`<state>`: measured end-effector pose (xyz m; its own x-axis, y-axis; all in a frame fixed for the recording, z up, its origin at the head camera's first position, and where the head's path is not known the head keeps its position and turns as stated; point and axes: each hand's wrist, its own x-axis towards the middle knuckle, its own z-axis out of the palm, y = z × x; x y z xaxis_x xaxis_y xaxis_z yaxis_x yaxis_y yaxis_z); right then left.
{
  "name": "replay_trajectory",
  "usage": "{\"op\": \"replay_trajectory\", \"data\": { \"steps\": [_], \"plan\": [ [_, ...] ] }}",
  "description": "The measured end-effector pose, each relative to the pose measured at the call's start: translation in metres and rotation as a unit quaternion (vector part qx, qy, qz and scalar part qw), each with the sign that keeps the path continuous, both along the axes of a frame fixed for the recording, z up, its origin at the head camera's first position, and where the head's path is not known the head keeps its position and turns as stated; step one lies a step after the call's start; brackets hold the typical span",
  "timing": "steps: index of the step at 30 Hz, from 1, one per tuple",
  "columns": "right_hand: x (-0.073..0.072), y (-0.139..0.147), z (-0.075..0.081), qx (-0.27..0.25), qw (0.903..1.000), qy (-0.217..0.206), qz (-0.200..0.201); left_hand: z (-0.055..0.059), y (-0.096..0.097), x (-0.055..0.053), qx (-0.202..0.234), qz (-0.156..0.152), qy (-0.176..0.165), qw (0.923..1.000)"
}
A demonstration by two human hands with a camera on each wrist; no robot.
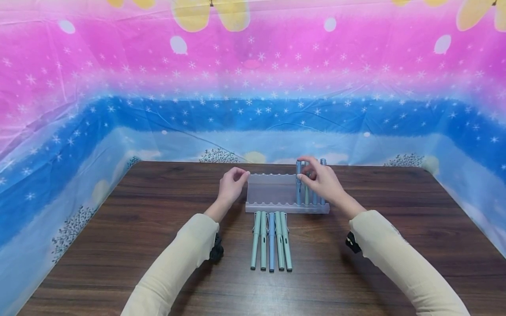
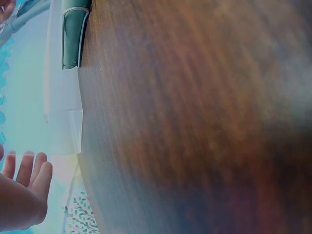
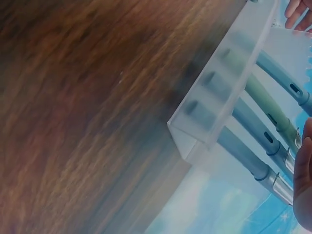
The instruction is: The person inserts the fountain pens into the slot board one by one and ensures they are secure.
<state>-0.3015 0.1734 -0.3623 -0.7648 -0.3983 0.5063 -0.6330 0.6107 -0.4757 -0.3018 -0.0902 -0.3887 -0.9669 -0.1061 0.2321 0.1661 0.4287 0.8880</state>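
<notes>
A clear plastic pen rack [image 1: 272, 189] with scalloped edges stands on the table. My left hand [image 1: 232, 184] pinches its upper left corner between thumb and fingers. With thumb and forefinger, my right hand [image 1: 325, 181] holds the upper part of a blue pen [image 1: 298, 194], which stands upright in a notch of the rack. To that pen's right stand a green pen [image 3: 263, 100] and two more blue pens [image 3: 243, 156], partly behind the right hand in the head view. In front of the rack lie several green pens [image 1: 257, 241] with one blue pen [image 1: 271, 245] among them.
The brown wooden table [image 1: 158, 188] reaches back to a pink and blue snowflake cloth [image 1: 253, 109] that hangs behind it and along both sides. Dark straps [image 1: 216, 249] show at both forearms below the cream sleeves [image 1: 174, 259].
</notes>
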Motion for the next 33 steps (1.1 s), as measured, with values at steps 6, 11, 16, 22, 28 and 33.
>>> {"op": "replay_trajectory", "data": {
  "steps": [6,11,16,22,28,33],
  "plan": [
    [-0.0005,0.0025,-0.0011,0.018,0.9997,0.017,0.0,-0.0005,-0.0004,0.0002,0.001,-0.001,0.002,1.0],
    [-0.0026,0.0041,-0.0027,0.027,0.9996,0.007,0.01,-0.0013,-0.0003,0.0,-0.001,-0.001,-0.002,1.0],
    [-0.0027,0.0042,-0.0015,0.034,0.9991,-0.021,0.012,-0.0016,0.0,-0.0005,-0.003,-0.002,-0.003,1.0],
    [-0.0022,0.0041,0.0021,0.034,0.9987,-0.038,0.005,0.0001,0.0005,-0.0003,-0.003,-0.002,-0.004,1.0],
    [-0.0045,0.0035,0.0019,0.042,0.9981,-0.044,-0.01,0.0001,0.0004,-0.0007,-0.004,-0.003,-0.006,1.0],
    [-0.0051,0.0028,0.0013,0.046,0.9974,-0.051,-0.02,-0.0005,0.0002,-0.0008,-0.005,-0.001,-0.008,1.0]
  ]
}}
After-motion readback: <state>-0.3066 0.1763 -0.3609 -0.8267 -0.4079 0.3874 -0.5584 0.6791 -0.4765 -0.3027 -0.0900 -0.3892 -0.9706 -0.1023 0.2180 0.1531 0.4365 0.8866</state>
